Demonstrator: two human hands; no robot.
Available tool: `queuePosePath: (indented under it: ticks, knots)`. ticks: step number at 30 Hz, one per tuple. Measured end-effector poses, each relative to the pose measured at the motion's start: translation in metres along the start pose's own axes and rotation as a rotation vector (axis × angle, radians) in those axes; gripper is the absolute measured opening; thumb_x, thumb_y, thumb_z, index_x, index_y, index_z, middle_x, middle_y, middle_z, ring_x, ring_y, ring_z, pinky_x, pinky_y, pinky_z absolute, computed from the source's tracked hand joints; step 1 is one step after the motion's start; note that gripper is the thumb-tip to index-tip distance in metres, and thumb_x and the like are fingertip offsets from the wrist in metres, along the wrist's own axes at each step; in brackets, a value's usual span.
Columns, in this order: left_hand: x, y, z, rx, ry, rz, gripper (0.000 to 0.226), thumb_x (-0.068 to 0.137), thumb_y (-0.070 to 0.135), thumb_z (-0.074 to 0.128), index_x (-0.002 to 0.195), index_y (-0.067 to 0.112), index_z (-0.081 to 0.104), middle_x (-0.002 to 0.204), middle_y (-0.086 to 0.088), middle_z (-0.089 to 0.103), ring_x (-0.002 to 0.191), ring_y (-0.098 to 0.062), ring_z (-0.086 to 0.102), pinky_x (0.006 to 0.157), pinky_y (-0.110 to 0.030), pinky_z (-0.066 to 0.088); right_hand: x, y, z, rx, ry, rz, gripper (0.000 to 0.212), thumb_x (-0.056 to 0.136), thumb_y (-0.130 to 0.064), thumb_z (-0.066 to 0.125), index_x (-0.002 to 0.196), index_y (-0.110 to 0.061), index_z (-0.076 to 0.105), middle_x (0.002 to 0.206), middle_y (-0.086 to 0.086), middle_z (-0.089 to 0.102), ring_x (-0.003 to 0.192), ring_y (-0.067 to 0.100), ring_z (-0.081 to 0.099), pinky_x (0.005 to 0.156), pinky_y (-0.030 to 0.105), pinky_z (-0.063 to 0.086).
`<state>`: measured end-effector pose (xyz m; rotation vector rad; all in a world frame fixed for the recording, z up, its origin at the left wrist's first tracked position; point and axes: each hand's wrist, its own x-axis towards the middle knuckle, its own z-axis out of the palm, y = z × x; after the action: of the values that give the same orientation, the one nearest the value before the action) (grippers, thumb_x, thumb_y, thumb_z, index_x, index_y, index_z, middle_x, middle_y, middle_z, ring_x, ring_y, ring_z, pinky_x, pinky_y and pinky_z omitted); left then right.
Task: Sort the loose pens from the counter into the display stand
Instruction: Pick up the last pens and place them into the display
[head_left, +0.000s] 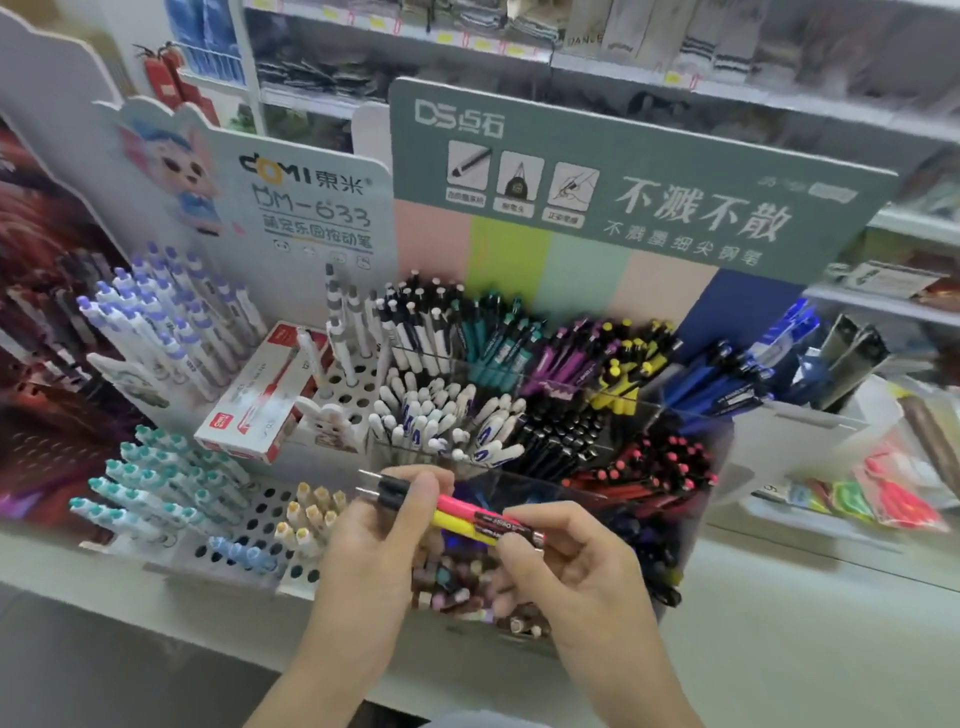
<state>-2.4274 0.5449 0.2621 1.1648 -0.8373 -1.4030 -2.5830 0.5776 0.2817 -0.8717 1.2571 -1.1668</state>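
Observation:
I hold two pens side by side, level, in front of the clear display stand (691, 467): a pink pen (460, 505) and a yellow pen (457, 521), both with black grips and metal tips pointing left. My left hand (387, 525) pinches their black tip ends. My right hand (566, 561) pinches the clip ends. The stand's compartments hold white, teal, purple, yellow, blue, black and red-capped pens, sorted by colour.
A white perforated pen rack (260, 519) with teal, lilac and beige pens stands at the left, with a red and white pen box (249, 405) on it. A green brand sign (727, 171) rises behind the stand. Packaged goods lie at the right. Store shelves run behind.

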Motion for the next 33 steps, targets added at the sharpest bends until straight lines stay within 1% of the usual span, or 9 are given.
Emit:
queuePosePath:
  ticks: [4, 10, 13, 17, 21, 23, 26, 29, 33]
  knots:
    - [-0.003, 0.003, 0.001, 0.116, -0.124, -0.019, 0.026, 0.074, 0.041, 0.083, 0.089, 0.021, 0.078, 0.064, -0.02, 0.066, 0.056, -0.028, 0.057, 0.052, -0.032, 0.047, 0.004, -0.01, -0.021, 0.002, 0.078, -0.071, 0.025, 0.074, -0.017, 0.073, 0.097, -0.007, 0.077, 0.072, 0.018, 0.069, 0.058, 0.026, 0.066, 0.057, 0.025, 0.056]
    - [-0.002, -0.007, 0.001, 0.257, -0.458, -0.174, 0.012, 0.083, 0.012, 0.075, 0.092, 0.018, 0.078, 0.081, -0.02, 0.074, 0.068, -0.031, 0.069, 0.062, -0.035, 0.056, 0.01, -0.015, -0.04, -0.064, 0.069, -0.113, 0.022, 0.076, -0.021, 0.074, 0.098, -0.018, 0.079, 0.066, 0.013, 0.064, 0.054, 0.024, 0.06, 0.056, 0.028, 0.054]
    - [-0.003, -0.014, 0.001, 0.305, -0.575, -0.234, 0.014, 0.096, 0.012, 0.063, 0.101, 0.018, 0.075, 0.088, -0.017, 0.075, 0.071, -0.031, 0.069, 0.066, -0.037, 0.054, 0.013, -0.011, -0.042, -0.115, 0.025, -0.132, 0.023, 0.077, -0.022, 0.075, 0.099, -0.027, 0.079, 0.074, 0.013, 0.063, 0.059, 0.02, 0.06, 0.055, 0.029, 0.053]
    - [-0.005, -0.019, 0.006, 0.304, -0.579, -0.249, 0.023, 0.093, 0.024, 0.057, 0.109, 0.008, 0.064, 0.079, -0.008, 0.071, 0.062, -0.025, 0.062, 0.061, -0.035, 0.049, 0.017, -0.009, -0.047, -0.111, 0.002, -0.14, 0.021, 0.083, -0.019, 0.082, 0.101, -0.027, 0.074, 0.085, 0.015, 0.065, 0.067, 0.019, 0.063, 0.058, 0.028, 0.054]
    - [-0.002, -0.024, 0.004, 0.362, -0.606, -0.232, 0.013, 0.088, 0.026, 0.066, 0.1, 0.025, 0.072, 0.079, -0.004, 0.069, 0.062, -0.019, 0.058, 0.063, -0.028, 0.048, 0.021, -0.014, -0.057, -0.222, -0.054, -0.183, 0.014, 0.085, -0.022, 0.081, 0.092, -0.018, 0.069, 0.082, 0.001, 0.07, 0.077, 0.017, 0.065, 0.07, 0.028, 0.054]
    - [0.0, -0.026, 0.002, 0.388, -0.63, -0.239, 0.012, 0.09, 0.022, 0.068, 0.098, 0.029, 0.074, 0.075, -0.004, 0.069, 0.065, -0.017, 0.059, 0.066, -0.026, 0.047, 0.021, -0.023, -0.064, -0.162, 0.068, -0.218, 0.02, 0.08, -0.023, 0.078, 0.093, -0.011, 0.069, 0.081, 0.004, 0.072, 0.075, 0.017, 0.067, 0.071, 0.024, 0.055]
    - [0.002, -0.023, 0.002, 0.392, -0.63, -0.205, 0.013, 0.091, 0.032, 0.062, 0.094, 0.025, 0.072, 0.069, -0.016, 0.063, 0.06, -0.019, 0.055, 0.059, -0.023, 0.042, 0.019, -0.042, -0.085, 0.026, 0.406, -0.391, 0.016, 0.076, -0.033, 0.075, 0.089, -0.025, 0.073, 0.079, 0.007, 0.072, 0.069, 0.022, 0.068, 0.068, 0.026, 0.058]
    - [0.004, -0.026, 0.006, 0.314, -0.569, -0.195, 0.021, 0.09, 0.029, 0.058, 0.099, 0.011, 0.067, 0.077, -0.014, 0.065, 0.058, -0.023, 0.055, 0.054, -0.03, 0.043, 0.019, -0.048, -0.112, -0.151, 0.784, -0.677, 0.021, 0.091, -0.018, 0.073, 0.103, -0.03, 0.061, 0.087, 0.004, 0.067, 0.074, 0.03, 0.066, 0.072, 0.033, 0.056]
    - [0.004, -0.028, 0.02, 0.173, -0.557, -0.2, 0.033, 0.091, 0.019, 0.055, 0.109, -0.007, 0.051, 0.083, -0.021, 0.069, 0.06, -0.031, 0.061, 0.055, -0.035, 0.048, 0.029, -0.033, -0.124, -0.408, 0.789, -0.785, 0.032, 0.092, -0.015, 0.07, 0.109, -0.036, 0.053, 0.089, -0.016, 0.065, 0.079, 0.017, 0.066, 0.078, 0.027, 0.053]
